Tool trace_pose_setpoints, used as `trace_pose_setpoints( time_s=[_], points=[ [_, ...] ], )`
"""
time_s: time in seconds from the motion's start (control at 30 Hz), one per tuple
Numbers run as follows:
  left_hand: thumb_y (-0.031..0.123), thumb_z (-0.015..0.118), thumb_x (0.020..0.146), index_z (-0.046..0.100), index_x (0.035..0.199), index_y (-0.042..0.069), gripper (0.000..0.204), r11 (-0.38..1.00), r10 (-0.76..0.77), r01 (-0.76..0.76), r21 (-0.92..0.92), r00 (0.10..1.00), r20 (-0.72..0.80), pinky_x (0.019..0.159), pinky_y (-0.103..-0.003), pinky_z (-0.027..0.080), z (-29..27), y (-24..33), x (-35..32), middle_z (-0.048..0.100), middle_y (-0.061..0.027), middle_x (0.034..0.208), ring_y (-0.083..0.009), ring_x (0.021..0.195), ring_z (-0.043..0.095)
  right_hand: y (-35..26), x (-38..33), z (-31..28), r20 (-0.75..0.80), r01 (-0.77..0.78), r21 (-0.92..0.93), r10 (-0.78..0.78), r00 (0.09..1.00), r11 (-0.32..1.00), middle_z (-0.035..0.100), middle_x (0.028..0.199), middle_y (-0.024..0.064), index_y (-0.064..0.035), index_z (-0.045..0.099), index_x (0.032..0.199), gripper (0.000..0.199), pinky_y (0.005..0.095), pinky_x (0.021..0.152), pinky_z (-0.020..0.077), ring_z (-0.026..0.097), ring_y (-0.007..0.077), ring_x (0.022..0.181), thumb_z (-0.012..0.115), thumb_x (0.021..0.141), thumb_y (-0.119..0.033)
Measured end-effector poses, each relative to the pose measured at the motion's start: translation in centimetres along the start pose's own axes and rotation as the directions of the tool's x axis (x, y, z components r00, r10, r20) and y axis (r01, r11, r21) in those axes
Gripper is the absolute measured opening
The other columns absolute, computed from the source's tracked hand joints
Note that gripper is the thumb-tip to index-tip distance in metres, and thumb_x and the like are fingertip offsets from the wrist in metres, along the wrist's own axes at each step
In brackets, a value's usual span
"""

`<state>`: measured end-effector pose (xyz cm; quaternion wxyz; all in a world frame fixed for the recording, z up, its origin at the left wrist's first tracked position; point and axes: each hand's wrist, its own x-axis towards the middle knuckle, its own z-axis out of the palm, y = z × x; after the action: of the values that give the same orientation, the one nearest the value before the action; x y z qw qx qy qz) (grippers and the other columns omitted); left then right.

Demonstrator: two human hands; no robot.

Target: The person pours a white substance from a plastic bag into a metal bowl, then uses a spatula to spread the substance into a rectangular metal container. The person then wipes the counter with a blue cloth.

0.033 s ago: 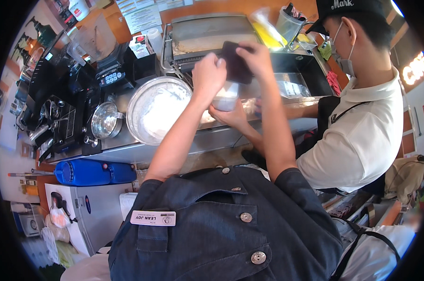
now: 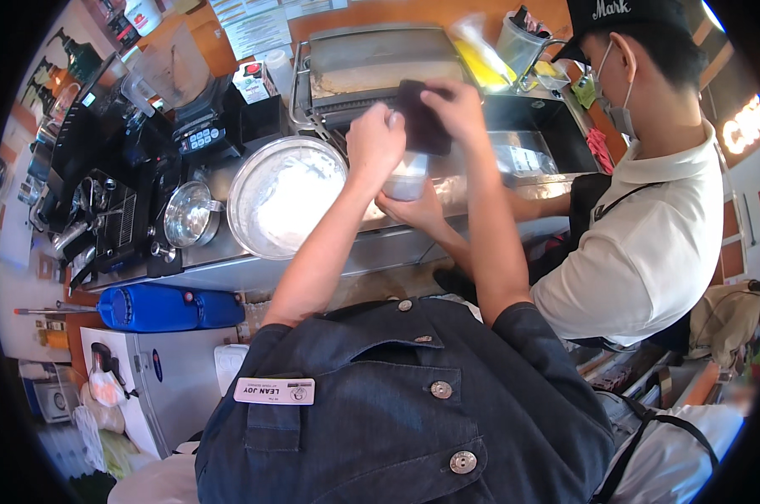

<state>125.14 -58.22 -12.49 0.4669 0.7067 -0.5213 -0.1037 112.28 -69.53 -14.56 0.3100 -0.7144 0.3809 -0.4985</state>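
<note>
Left hand (image 2: 376, 143) fingers curled tight, their hold unclear, right hand (image 2: 457, 111) fingers pinching a dark flat piece (image 2: 422, 124) above a co-worker's hand (image 2: 419, 208) with container (image 2: 407, 186), near table's (image 2: 367, 225) front edge, bowl (image 2: 239, 195) crowding left

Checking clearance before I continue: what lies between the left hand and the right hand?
In the head view, a dark flat piece sits between the left hand and the right hand, which grips it.

In the right hand (image 2: 455, 111), a dark sheet (image 2: 422, 124) is looking matt; below, a container (image 2: 408, 173) is showing translucent plastic.
</note>
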Motion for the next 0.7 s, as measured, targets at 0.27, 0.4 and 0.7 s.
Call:
trace_pose_setpoints(
  time_s=[0.27, 0.4, 0.7],
  points=[
    [0.018, 0.055, 0.084, 0.055, 0.078, 0.0, 0.019, 0.998, -0.027, 0.029, 0.059, 0.999, -0.046, 0.064, -0.047, 0.045, 2.6, -4.5, -4.4, 0.062, -0.0198, 0.075, -0.0396, 0.072, 0.06, 1.9, -3.3, 3.3, -0.014, 0.098, -0.023, -0.098, 0.995, 0.995, 0.064, 0.097, 0.0154, -0.0005, 0.067, 0.09, 0.021, 0.0339, 0.085, 0.0468, 0.062, 0.0286, 0.094, 0.07, 0.07, -0.008],
    [0.018, 0.055, 0.085, 0.055, 0.087, 0.002, 0.017, 0.993, -0.047, 0.054, 0.101, 0.997, -0.067, 0.064, -0.047, 0.046, 2.2, -4.7, -5.5, 0.062, -0.0201, 0.072, -0.0391, 0.069, 0.061, 2.3, -4.6, 4.0, 0.033, 0.023, 0.011, -0.023, 0.999, 1.0, 0.064, 0.098, 0.0153, 0.0, 0.067, 0.091, 0.023, 0.034, 0.086, 0.0466, 0.062, 0.0288, 0.095, 0.07, 0.07, -0.008],
    [0.021, 0.057, 0.083, 0.061, 0.099, 0.005, 0.023, 0.986, -0.134, 0.141, 0.086, 0.988, -0.077, 0.065, -0.046, 0.047, 2.3, -5.6, -5.1, 0.064, -0.019, 0.071, -0.0387, 0.071, 0.062, 2.1, -4.6, 5.0, -0.024, 0.097, -0.235, -0.105, 0.994, 0.967, 0.064, 0.097, 0.0147, -0.0017, 0.067, 0.09, 0.023, 0.036, 0.086, 0.0466, 0.061, 0.0307, 0.094, 0.07, 0.068, -0.007]
  ],
)
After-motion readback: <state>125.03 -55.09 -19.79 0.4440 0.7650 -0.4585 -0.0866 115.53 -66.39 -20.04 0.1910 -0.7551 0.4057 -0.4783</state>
